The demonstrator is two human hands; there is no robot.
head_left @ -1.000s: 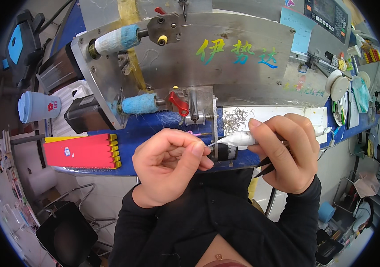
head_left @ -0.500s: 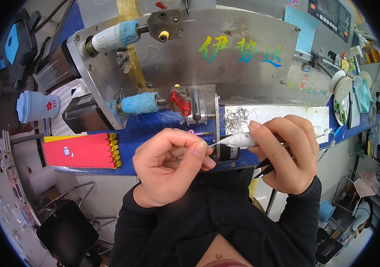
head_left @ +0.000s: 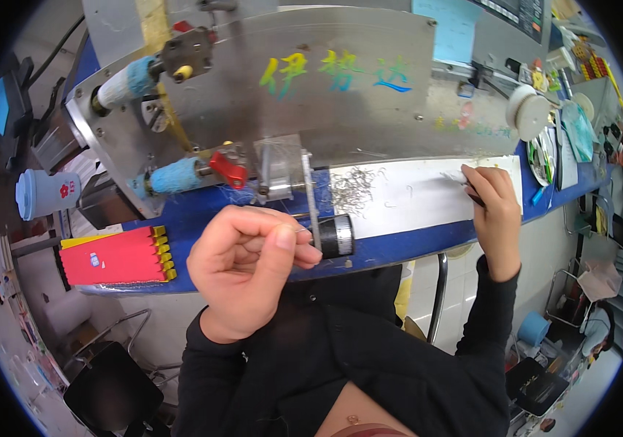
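My left hand (head_left: pixel 246 266) is closed in a pinch in front of the machine, thumb against forefinger. A very fine strand or wire shows at its fingertips, too thin to make out. Farther right, my right hand (head_left: pixel 495 200) reaches over a white sheet (head_left: pixel 428 207), fingers closed round a slim tool wrapped in white (head_left: pixel 454 176), with a dark part under the fingers. Its tip is blurred close to the sheet. A heap of small dark hook-like wires (head_left: pixel 353 191) lies on the sheet's left end, and a few lie loose nearby.
A metal machine (head_left: pixel 355 109) spans the back, with blue-wrapped rollers (head_left: pixel 174 177), a red lever (head_left: pixel 228 170) and a black-and-silver knob (head_left: pixel 337 235). Leftward are red cards (head_left: pixel 115 260) and a blue lidded cup (head_left: pixel 45 193). White spools (head_left: pixel 532 116) stand at right.
My right hand has moved away from my left, rightward to the white sheet, taking the white-wrapped tool along. My left hand keeps its pinch. The view has shifted.
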